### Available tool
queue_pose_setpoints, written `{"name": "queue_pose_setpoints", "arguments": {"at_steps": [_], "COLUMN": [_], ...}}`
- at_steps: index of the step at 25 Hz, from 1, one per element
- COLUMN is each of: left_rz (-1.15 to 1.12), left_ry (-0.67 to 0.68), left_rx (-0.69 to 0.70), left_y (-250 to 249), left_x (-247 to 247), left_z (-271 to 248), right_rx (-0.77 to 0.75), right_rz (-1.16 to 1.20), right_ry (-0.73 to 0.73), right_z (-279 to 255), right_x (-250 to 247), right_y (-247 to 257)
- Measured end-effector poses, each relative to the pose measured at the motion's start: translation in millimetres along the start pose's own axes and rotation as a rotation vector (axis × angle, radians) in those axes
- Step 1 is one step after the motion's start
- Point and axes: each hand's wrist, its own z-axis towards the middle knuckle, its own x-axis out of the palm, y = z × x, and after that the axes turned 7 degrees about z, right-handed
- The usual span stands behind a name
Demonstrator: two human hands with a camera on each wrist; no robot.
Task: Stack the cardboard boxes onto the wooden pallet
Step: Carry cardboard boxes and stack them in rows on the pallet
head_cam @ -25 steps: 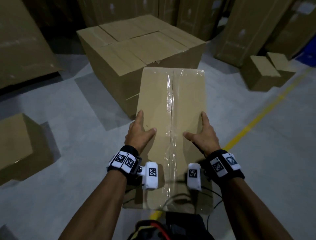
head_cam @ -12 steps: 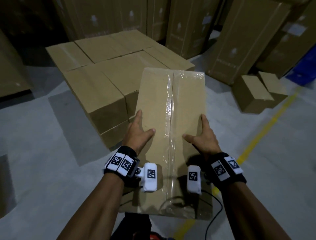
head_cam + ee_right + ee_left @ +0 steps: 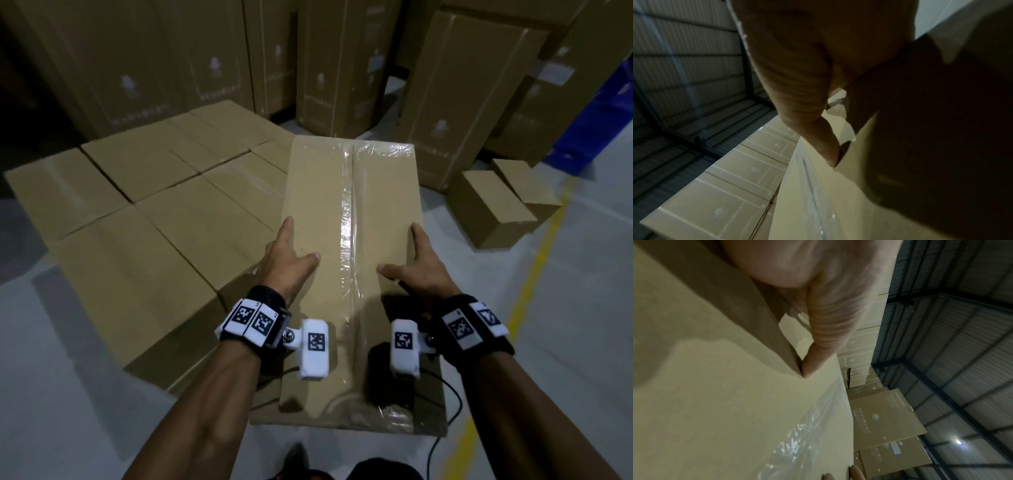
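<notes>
I hold a long cardboard box [image 3: 373,192], sealed with clear tape, flat in front of me. My left hand [image 3: 287,257] grips its left edge and my right hand [image 3: 414,263] its right edge, each with the thumb across the top. The left wrist view shows my thumb [image 3: 828,337] pressed on the box top [image 3: 715,402]. In the right wrist view the other thumb [image 3: 803,105] lies on the box [image 3: 828,203]. A low stack of like boxes [image 3: 164,212] lies to the left, partly under the carried box's left side. The wooden pallet is hidden.
Tall upright cartons [image 3: 212,68] line the back. Two small boxes [image 3: 493,205] sit on the grey floor at right beside a yellow floor line [image 3: 534,274]. Something blue [image 3: 599,113] stands at the far right.
The low stack has come nearer and now fills the left of the view, reaching the carried box's left side. Both hands keep the same hold on the box.
</notes>
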Motion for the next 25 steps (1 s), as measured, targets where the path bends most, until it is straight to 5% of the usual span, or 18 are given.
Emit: {"name": "queue_pose_setpoints", "arguments": {"at_steps": [7,17,25], "left_rz": [-0.146,-0.215,-0.243], "left_ry": [0.035,-0.205,-0.339], "left_rx": [-0.012,-0.112,-0.178], "left_y": [-62.0,-157.1,-195.6], "left_x": [15.8,70.6,64.1], "left_z": [133.8,326.6,426.9], "right_rx": [-0.022,-0.095,-0.112], "right_rz": [0.148,0.019,0.004], "right_ry": [0.097,0.366,0.516], "right_z": [151.3,403.2,540.2], "right_x": [-13.8,-52.3,-26.5], "right_y": [50.5,129.4,192.9]}}
